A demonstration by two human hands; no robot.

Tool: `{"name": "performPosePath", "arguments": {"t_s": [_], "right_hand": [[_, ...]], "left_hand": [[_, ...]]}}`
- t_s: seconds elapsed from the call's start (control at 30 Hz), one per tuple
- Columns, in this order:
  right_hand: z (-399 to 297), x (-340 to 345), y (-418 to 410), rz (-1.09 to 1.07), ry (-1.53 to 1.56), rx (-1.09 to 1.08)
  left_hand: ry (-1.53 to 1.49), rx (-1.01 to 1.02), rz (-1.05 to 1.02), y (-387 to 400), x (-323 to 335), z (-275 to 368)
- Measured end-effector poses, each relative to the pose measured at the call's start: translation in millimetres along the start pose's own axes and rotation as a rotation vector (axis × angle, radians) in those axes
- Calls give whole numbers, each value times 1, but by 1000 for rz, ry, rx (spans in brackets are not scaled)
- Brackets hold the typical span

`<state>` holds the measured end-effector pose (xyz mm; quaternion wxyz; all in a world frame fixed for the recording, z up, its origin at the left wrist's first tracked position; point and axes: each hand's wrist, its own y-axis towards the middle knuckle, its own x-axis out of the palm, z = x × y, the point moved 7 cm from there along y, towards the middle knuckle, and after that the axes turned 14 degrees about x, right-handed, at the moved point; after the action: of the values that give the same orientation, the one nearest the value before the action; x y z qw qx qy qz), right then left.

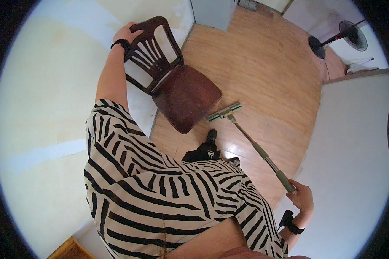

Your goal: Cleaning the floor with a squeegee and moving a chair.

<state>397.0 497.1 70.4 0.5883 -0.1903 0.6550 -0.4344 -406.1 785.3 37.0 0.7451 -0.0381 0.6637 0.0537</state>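
My left hand (128, 33) grips the top rail of a dark wooden chair (188, 97) with a slatted back and a reddish-brown seat. The chair stands beside the wall, its legs hidden under the seat. In my right hand (300, 196) is the upper grip of a mop (262, 152) with a telescopic metal pole and green-grey sleeves. The pole slants down and away to the flat mop head (225, 112), which is on the floor just right of the chair's front corner. One of my dark shoes (211, 135) shows close below the mop head.
Wood-patterned flooring (262, 71) lies ahead. A pale wall (45, 97) runs along the left, a white surface (343, 155) along the right. At the far right stands a black pedestal fan (338, 35) with a cord on the floor. A light-blue cabinet or door (212, 13) stands ahead.
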Motion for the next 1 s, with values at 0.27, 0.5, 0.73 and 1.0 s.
{"name": "performPosePath", "arguments": {"t_s": [0.27,0.5,0.73,1.0], "right_hand": [[-7,-14,-1,28,-26,-24],[-10,-25,4,87,-31,-115],[-2,-26,6,91,-62,-63],[16,57,-55,-119,43,15]], "left_hand": [[125,-111,120,-11,-9,-28],[145,-309,145,-72,-19,-137],[301,-378,183,-81,-29,-95],[207,-387,274,-133,-62,-130]]}}
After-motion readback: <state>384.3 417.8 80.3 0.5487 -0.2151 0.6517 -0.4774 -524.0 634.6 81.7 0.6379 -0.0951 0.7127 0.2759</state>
